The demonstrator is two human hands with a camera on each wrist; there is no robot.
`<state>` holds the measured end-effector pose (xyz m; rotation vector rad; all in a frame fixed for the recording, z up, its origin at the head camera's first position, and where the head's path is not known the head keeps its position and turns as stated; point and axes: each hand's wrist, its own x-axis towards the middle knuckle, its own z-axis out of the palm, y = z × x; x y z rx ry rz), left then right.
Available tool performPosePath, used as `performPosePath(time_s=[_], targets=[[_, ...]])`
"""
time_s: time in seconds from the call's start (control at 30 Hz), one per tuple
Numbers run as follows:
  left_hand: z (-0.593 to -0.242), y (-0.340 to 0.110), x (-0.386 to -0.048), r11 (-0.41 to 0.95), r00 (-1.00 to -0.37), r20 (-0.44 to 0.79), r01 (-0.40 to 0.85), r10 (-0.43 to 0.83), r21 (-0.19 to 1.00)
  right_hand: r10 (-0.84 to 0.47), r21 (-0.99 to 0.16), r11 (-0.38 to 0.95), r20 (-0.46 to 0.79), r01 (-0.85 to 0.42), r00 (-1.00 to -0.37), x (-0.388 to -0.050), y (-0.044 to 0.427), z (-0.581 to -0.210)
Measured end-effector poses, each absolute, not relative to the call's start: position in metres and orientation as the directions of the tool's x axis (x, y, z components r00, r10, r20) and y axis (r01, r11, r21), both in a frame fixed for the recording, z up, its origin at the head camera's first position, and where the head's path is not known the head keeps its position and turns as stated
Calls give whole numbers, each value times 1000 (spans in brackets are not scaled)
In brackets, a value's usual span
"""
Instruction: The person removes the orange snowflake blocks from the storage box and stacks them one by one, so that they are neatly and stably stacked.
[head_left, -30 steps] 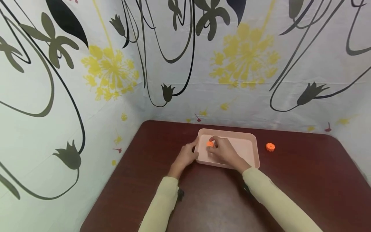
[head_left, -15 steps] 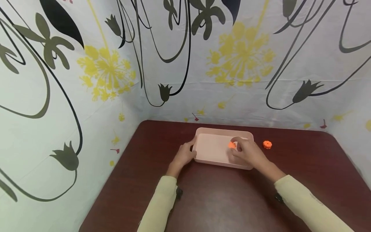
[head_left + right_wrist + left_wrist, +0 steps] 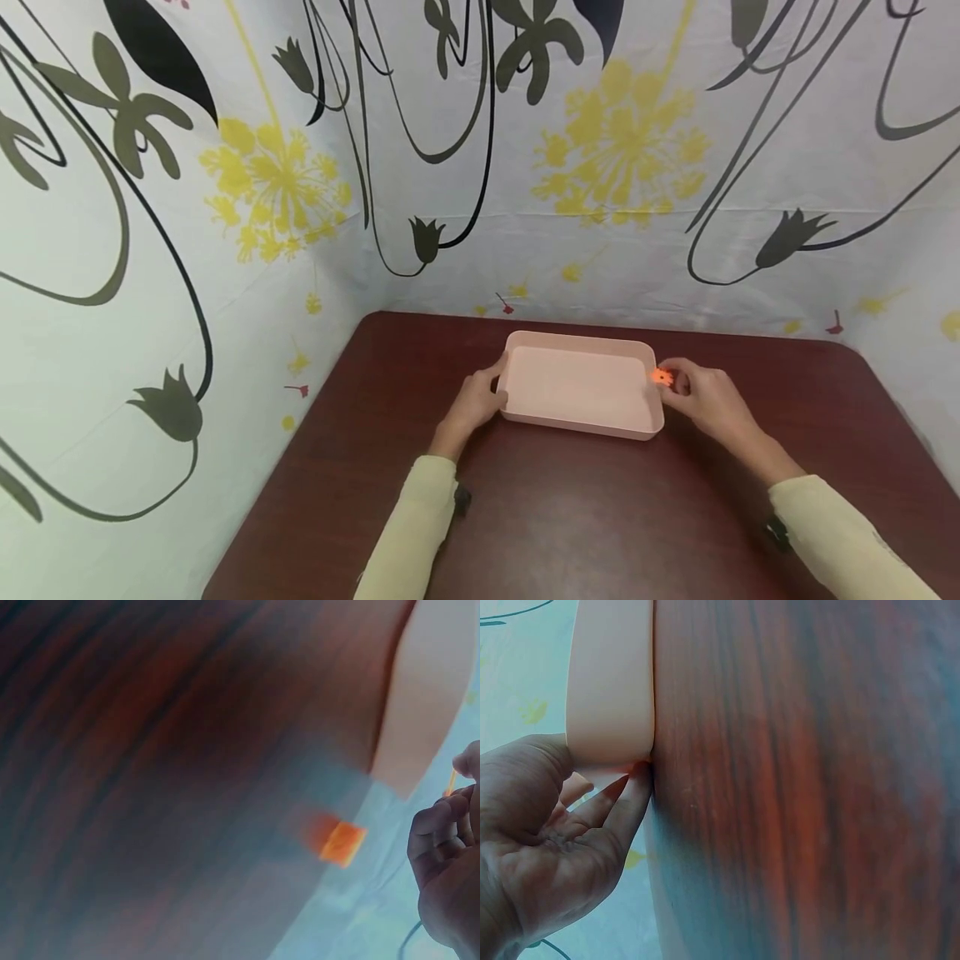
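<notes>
A pale pink rectangular tray [image 3: 577, 387] lies flat near the table's far edge. My left hand [image 3: 474, 402] holds its left end, the fingers against the outer wall as the left wrist view [image 3: 562, 832] of that hand shows. Just above the tray's right rim, a small orange scalloped piece [image 3: 662, 377] is pinched between the thumb and fingers of my right hand [image 3: 708, 400]. Only a thin edge of this piece shows in the right wrist view. There, a second orange piece [image 3: 343, 844] rests on the table near the hand; in the head view the right hand hides it.
The dark reddish-brown wooden table [image 3: 570, 517] extends toward me and to both sides. A white cloth with printed flowers [image 3: 630, 275] hangs behind the table and along its left side.
My right hand has carried the orange piece rightward, from inside the tray to its right rim. The left hand stays on the tray's left end. The head view has shifted slightly.
</notes>
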<state>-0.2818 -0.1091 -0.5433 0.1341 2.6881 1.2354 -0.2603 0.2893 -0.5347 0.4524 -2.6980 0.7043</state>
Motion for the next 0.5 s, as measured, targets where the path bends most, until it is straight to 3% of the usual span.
performPosePath(time_s=[0.3, 0.5], targets=[[-542, -110, -282, 650, -979, -129, 3, 156, 760, -96, -447, 863, 313, -235, -945, -273, 325, -545], [-542, -110, -282, 653, -980, -126, 4, 153, 757, -88, -454, 866, 272, -209, -958, -283, 333, -546]])
